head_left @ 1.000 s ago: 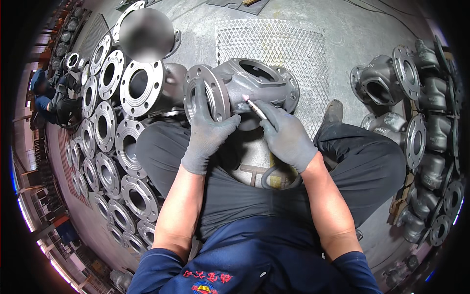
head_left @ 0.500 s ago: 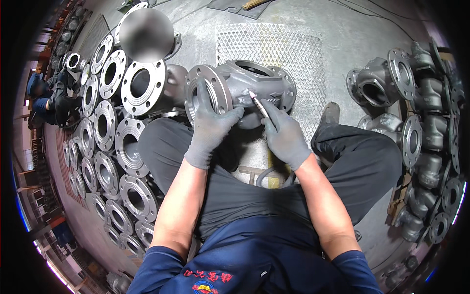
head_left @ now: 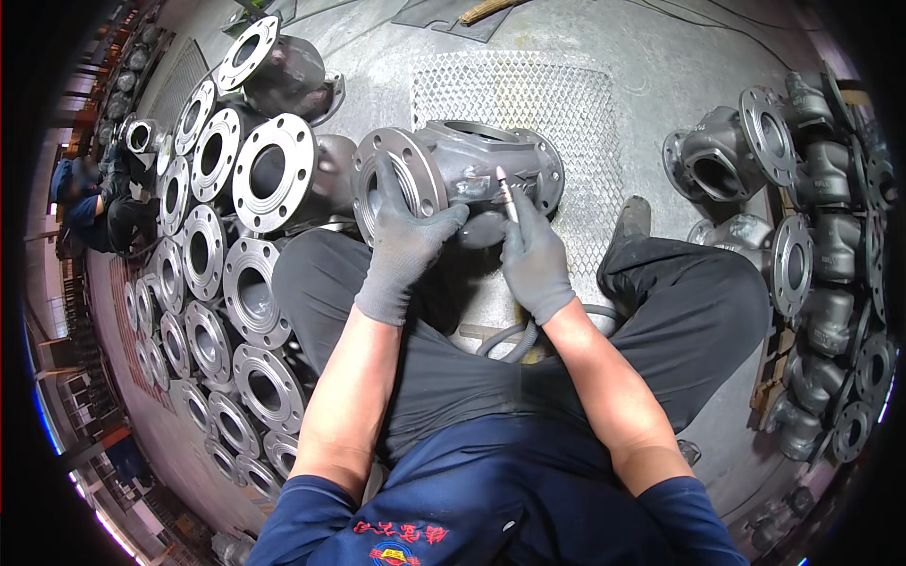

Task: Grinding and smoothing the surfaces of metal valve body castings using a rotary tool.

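A grey cast valve body (head_left: 462,177) with a flange at each end lies in front of me, its large top opening facing away. My gloved left hand (head_left: 406,245) grips the rim of its left flange, with fingers reaching over the bore and the thumb near the casting's side. In my gloved right hand (head_left: 536,264) is a slim pencil grinder (head_left: 510,200), pointing up with a pale pinkish tip. That tip lies over the body's near side; whether it touches the metal I cannot tell.
Rows of flanged valve bodies (head_left: 203,250) stand close on my left. More castings (head_left: 722,160) are stacked on the right. Beneath the work lies a mesh floor plate (head_left: 576,104). A hose (head_left: 528,341) curls between my legs. Far left, another person (head_left: 85,203) crouches.
My right hand has shifted slightly left and turned the grinder more upright, its tip moving a little right along the casting. My left hand keeps its hold. The hose has swung right.
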The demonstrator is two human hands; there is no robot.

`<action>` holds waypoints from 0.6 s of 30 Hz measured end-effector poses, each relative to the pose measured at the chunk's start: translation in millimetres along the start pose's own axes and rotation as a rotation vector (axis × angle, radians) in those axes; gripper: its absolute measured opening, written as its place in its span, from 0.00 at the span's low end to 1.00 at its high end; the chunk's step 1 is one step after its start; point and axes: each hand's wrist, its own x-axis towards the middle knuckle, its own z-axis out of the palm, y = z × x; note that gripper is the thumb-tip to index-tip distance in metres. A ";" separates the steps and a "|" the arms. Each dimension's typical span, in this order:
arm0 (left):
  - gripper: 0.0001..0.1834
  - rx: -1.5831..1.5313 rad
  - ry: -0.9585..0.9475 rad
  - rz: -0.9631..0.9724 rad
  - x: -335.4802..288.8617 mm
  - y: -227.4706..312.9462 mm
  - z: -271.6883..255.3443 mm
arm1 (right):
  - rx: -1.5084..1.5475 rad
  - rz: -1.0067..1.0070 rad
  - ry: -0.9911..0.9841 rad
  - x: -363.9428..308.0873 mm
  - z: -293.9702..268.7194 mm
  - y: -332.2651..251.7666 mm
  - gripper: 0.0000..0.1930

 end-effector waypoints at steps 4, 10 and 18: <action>0.64 0.062 0.003 0.029 3.2 -4.0 -0.5 | -0.112 -0.246 0.119 -0.4 16.4 15.1 0.27; 0.63 -0.035 -0.034 0.020 3.2 -0.8 -2.4 | -0.056 -0.414 0.047 -5.1 29.4 14.5 0.34; 0.61 -0.296 -0.081 -0.075 3.5 8.1 -1.0 | -0.173 -0.372 -0.031 -8.8 31.3 15.1 0.35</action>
